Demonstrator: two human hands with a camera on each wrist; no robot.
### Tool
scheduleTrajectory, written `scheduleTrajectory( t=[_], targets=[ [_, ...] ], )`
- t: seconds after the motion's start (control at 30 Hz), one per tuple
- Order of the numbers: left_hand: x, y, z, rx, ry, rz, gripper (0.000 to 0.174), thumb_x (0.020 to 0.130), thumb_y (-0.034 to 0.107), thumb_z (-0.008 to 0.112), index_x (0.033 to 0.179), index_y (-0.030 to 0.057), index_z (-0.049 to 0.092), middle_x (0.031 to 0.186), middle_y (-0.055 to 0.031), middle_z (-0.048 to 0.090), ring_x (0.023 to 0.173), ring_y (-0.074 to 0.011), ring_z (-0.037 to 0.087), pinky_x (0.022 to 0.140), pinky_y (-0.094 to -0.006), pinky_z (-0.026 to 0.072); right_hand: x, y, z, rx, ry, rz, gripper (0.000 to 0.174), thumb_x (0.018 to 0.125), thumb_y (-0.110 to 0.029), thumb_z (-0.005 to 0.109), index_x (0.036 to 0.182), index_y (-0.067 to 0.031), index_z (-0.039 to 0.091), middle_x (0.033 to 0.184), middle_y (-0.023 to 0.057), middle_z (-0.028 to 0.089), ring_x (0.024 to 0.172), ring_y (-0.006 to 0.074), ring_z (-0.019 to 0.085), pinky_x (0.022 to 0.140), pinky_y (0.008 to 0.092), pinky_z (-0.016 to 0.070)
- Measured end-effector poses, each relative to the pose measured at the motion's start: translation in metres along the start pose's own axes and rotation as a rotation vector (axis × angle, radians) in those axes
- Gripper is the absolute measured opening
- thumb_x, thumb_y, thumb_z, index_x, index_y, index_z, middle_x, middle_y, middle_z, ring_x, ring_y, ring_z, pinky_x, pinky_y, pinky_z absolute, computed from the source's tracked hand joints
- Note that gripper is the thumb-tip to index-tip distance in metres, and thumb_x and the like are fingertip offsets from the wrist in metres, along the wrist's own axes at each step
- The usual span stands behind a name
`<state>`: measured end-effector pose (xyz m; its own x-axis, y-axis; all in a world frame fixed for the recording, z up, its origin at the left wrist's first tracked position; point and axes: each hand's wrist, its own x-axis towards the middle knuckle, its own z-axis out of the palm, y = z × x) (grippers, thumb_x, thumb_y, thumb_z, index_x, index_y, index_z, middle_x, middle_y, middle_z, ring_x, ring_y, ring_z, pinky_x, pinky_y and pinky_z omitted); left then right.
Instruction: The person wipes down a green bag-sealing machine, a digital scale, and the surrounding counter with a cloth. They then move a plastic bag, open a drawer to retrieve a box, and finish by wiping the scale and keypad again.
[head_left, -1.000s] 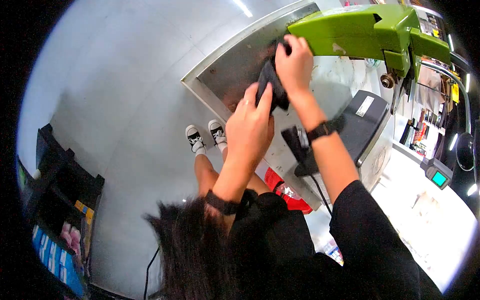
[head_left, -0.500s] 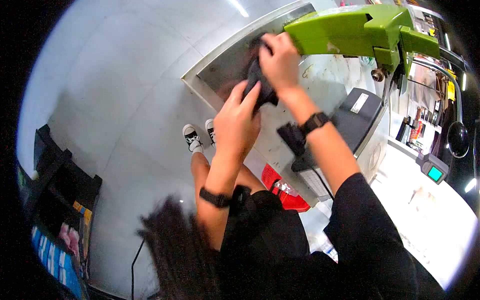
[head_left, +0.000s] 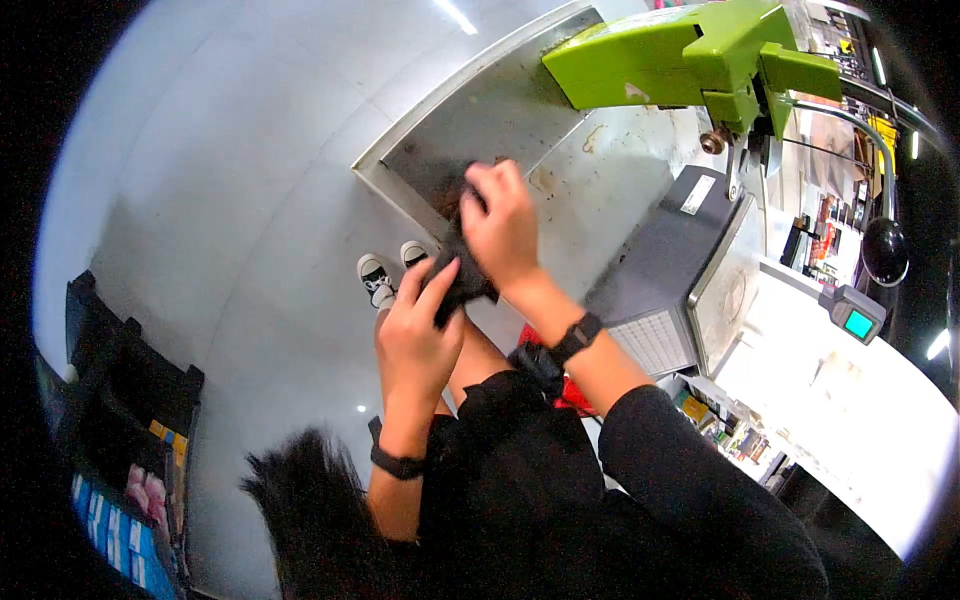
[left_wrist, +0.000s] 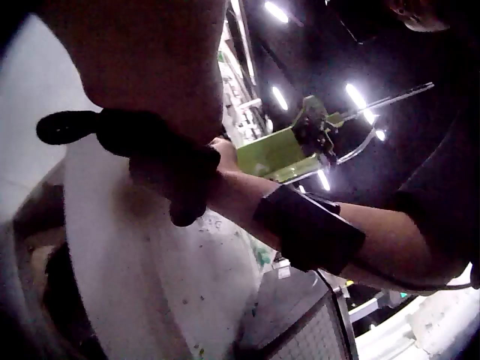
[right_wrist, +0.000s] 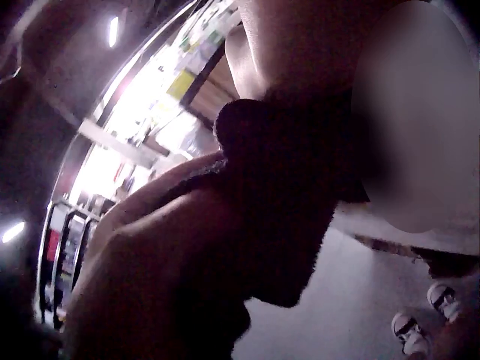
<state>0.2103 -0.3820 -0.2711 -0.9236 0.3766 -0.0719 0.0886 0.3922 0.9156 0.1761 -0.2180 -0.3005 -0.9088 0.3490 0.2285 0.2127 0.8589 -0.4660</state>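
Observation:
In the head view a small piece of black cloth is stretched between both hands, close in front of the body. My left hand pinches its lower end between thumb and fingers. The upper end is gripped by my right hand, fingers curled round it. From the left wrist the black cloth looks dark, with a looped end sticking out to the left. Its fuzzy edge shows in the right wrist view, where the black cloth lies between the hands. Dark bands circle both wrists.
Beyond the hands is a worn pale worktable with a grey metal sheet along its left side. A green machine overhangs it. A dark grey cased device sits at its right. A black shelf stands at left.
Both hands have come down and left, away from the green machine and closer to the body, carrying the black cloth. Their grips look much the same.

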Motion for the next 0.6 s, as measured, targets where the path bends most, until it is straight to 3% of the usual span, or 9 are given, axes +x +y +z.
scheduleTrajectory(
  t=[0.07, 0.13, 0.17, 0.27, 0.33, 0.5, 0.53, 0.6],
  targets=[
    [0.031, 0.006, 0.017, 0.036, -0.07, 0.094, 0.042, 0.071, 0.003, 0.061, 0.112, 0.0105, 0.061, 0.114, -0.0123, 0.058, 0.095, -0.03, 0.061, 0.079, -0.0378, 0.0507, 0.027, 0.03, -0.006, -0.14, 0.095, 0.065, 0.019, 0.078, -0.009, 0.06, 0.095, -0.0018, 0.057, 0.093, 0.0163, 0.055, 0.085, 0.0369, 0.056, 0.076, 0.0451, 0.0448],
    [0.056, 0.001, 0.033, 0.03, -0.173, 0.136, 0.053, 0.071, 0.004, 0.065, 0.121, 0.0171, 0.057, 0.124, -0.0113, 0.054, 0.101, -0.0338, 0.059, 0.082, -0.0386, 0.0504, 0.049, 0.054, -0.011, -0.188, 0.137, 0.161, 0.017, 0.079, -0.01, 0.06, 0.093, -0.0012, 0.057, 0.094, 0.018, 0.056, 0.085, 0.0382, 0.055, 0.077, 0.0459, 0.044],
    [0.063, -0.001, 0.036, 0.052, -0.179, 0.142, 0.051, 0.07, 0.005, 0.066, 0.119, 0.0171, 0.059, 0.122, -0.0104, 0.056, 0.099, -0.0331, 0.06, 0.082, -0.0378, 0.0508, 0.05, 0.066, -0.007, -0.184, 0.2, 0.149, 0.015, 0.079, -0.009, 0.059, 0.092, -0.0021, 0.057, 0.092, 0.0184, 0.055, 0.084, 0.0382, 0.055, 0.075, 0.0459, 0.0447],
    [0.046, -0.003, 0.015, 0.137, -0.062, 0.145, 0.038, 0.069, 0.007, 0.063, 0.106, 0.0127, 0.063, 0.111, -0.0086, 0.06, 0.092, -0.0294, 0.062, 0.075, -0.0392, 0.0513, 0.019, 0.023, -0.001, -0.229, 0.168, 0.185, 0.016, 0.078, -0.008, 0.059, 0.093, -0.0034, 0.056, 0.092, 0.0175, 0.055, 0.085, 0.0375, 0.056, 0.072, 0.0458, 0.0456],
    [0.014, -0.022, -0.007, 0.092, -0.032, 0.082, 0.045, 0.064, 0.005, 0.067, 0.108, 0.0159, 0.065, 0.112, -0.0072, 0.06, 0.094, -0.0286, 0.062, 0.077, -0.0369, 0.0514, -0.014, -0.012, 0.005, -0.106, 0.124, 0.194, 0.017, 0.077, -0.006, 0.059, 0.094, -0.0051, 0.056, 0.093, 0.0146, 0.053, 0.085, 0.0361, 0.057, 0.071, 0.045, 0.0467],
    [-0.053, -0.035, -0.039, 0.065, 0.014, -0.07, 0.042, 0.062, -0.001, 0.061, 0.103, 0.008, 0.067, 0.111, -0.0147, 0.06, 0.094, -0.0308, 0.063, 0.081, -0.0357, 0.051, -0.073, -0.069, 0.008, 0.16, -0.172, 0.222, 0.026, 0.074, -0.001, 0.062, 0.098, -0.0039, 0.053, 0.092, 0.0145, 0.049, 0.087, 0.0351, 0.055, 0.073, 0.043, 0.0465],
    [-0.063, -0.037, -0.046, 0.071, 0.012, -0.066, 0.042, 0.062, -0.001, 0.061, 0.103, 0.008, 0.067, 0.111, -0.0147, 0.06, 0.094, -0.0308, 0.063, 0.081, -0.0357, 0.051, -0.087, -0.073, 0.009, 0.268, -0.175, 0.227, 0.022, 0.075, 0.0, 0.062, 0.095, -0.0031, 0.055, 0.09, 0.0144, 0.052, 0.081, 0.0349, 0.057, 0.07, 0.0397, 0.047],
    [-0.075, -0.035, -0.057, 0.006, 0.042, -0.227, 0.041, 0.061, -0.004, 0.057, 0.1, 0.0045, 0.067, 0.109, -0.016, 0.06, 0.094, -0.0307, 0.063, 0.082, -0.0356, 0.0506, -0.103, -0.079, -0.001, 0.399, -0.182, 0.317, 0.029, 0.075, 0.0, 0.062, 0.103, -0.0031, 0.055, 0.094, 0.0156, 0.051, 0.088, 0.0358, 0.055, 0.073, 0.0409, 0.0465]
  ],
)
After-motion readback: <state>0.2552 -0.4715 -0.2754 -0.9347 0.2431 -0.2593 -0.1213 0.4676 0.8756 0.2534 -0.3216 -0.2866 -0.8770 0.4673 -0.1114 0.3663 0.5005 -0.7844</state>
